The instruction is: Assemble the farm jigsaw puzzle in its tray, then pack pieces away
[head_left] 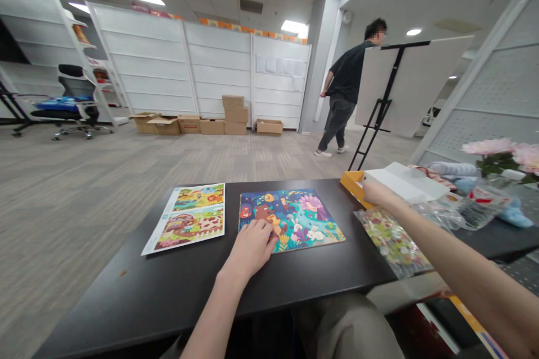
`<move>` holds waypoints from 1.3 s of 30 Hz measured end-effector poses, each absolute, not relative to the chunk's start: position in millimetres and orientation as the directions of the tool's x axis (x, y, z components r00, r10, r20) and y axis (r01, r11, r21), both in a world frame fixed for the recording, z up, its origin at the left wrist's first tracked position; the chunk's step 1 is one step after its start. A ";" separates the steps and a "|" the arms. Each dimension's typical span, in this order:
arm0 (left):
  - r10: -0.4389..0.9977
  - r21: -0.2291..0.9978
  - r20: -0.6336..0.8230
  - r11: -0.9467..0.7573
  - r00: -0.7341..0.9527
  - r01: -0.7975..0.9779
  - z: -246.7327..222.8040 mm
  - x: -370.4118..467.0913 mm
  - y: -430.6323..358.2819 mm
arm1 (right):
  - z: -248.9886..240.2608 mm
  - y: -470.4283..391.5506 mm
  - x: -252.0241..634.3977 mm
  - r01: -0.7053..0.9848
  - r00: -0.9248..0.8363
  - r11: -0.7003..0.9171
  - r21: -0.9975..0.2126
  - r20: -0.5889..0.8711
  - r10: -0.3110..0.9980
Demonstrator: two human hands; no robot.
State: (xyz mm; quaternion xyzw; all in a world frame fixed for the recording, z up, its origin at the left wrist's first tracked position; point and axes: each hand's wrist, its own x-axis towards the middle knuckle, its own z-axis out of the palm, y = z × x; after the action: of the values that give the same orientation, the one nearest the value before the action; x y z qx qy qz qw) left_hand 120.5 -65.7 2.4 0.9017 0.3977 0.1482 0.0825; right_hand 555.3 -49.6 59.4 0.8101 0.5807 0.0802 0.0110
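A colourful animal picture puzzle (309, 224) lies flat on the black table. My left hand (256, 238) rests on its lower left corner, fingers stretched out and slightly bent, holding nothing. At the table's far right, my right hand (376, 193) is at an orange-yellow box (351, 186) with a white lid or flap (391, 179). Its fingers are hidden by the hand itself and the box. A clear plastic bag of puzzle pieces (389, 235) lies below the right forearm. Left of the puzzle is a sheet (196, 216) printed with two farm and animal scenes.
Clear plastic wrapping (442, 210), folded cloths (452, 169) and pink flowers (490, 147) crowd the right side. Beyond the table, a person (345, 90) walks near a board on a black easel (387, 84). Cardboard boxes (213, 126) line the white shelving.
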 end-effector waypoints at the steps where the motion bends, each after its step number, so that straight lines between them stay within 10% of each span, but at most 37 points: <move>1: 0.743 0.263 0.199 -0.668 0.639 0.696 2.6 120.6 -65.9 | 61.6 -51.1 553.6 0.931 0.331 -0.343 0.127 0.106 0.938; 10: 0.794 0.515 0.372 -0.607 0.481 0.605 -3.6 120.5 -62.8 | 98.4 -84.4 495.6 0.890 0.272 -0.317 0.329 0.176 0.946; 17: 0.939 0.960 0.266 -0.279 0.217 0.032 -6.3 129.0 -51.2 | 117.4 -108.2 429.2 0.931 -0.105 -0.007 0.365 0.285 0.953; 21: 0.956 0.948 0.150 -0.067 0.251 -0.312 0.4 129.1 -50.9 | 110.1 -123.2 403.4 0.913 -0.342 0.260 0.315 0.243 0.908; 28: 0.958 0.904 -0.004 0.126 0.286 -0.408 13.8 132.4 -59.5 | 88.9 -149.0 387.7 0.850 -0.521 0.481 0.214 0.215 0.826; 34: 0.961 0.843 -0.033 0.175 0.276 -0.508 14.1 132.7 -61.2 | 93.6 -154.9 421.4 0.897 -0.437 0.408 0.171 0.478 0.761; 39: 0.968 0.828 -0.013 0.150 0.250 -0.541 10.8 127.9 -57.8 | 103.5 -173.3 530.2 0.995 0.051 -0.095 0.034 0.642 0.765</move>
State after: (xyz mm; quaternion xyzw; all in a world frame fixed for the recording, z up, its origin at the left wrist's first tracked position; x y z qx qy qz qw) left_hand 127.9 -57.8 10.8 0.3669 0.2914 0.5388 0.7002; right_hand 530.2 -173.3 103.5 0.6914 0.6362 0.2635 -0.2182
